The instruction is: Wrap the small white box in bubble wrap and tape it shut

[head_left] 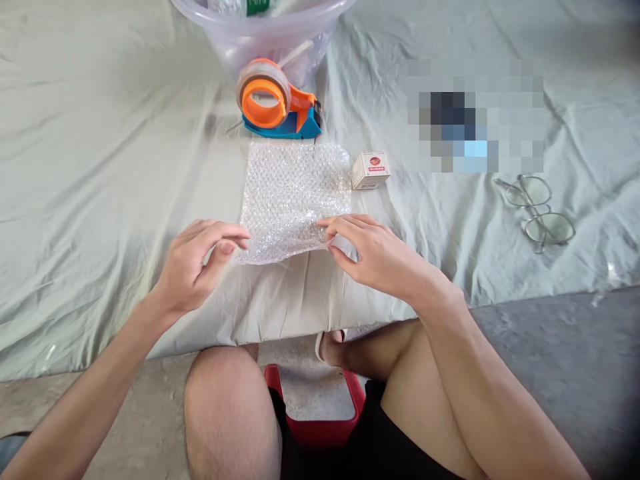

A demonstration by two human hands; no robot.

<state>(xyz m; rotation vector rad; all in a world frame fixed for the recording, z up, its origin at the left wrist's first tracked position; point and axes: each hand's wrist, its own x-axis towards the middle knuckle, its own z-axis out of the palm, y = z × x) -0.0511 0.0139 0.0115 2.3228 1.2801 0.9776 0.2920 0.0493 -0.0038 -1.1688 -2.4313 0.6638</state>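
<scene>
A square sheet of clear bubble wrap lies on the cloth in front of me. Its near edge is slightly raised at the right. My right hand has its fingers over the near right corner and the thumb below, with the edge of the wrap between them. At the near left corner, my left hand hovers with loosely bent fingers, the thumb a little apart from them and nothing visible in between. A small white box with a red label stands just past the right edge of the wrap.
An orange and blue tape dispenser stands beyond the wrap, before a translucent plastic basin holding bottles. Eyeglasses lie at the right, near a pixelated patch. Grey-green cloth covers the table; a red stool shows below.
</scene>
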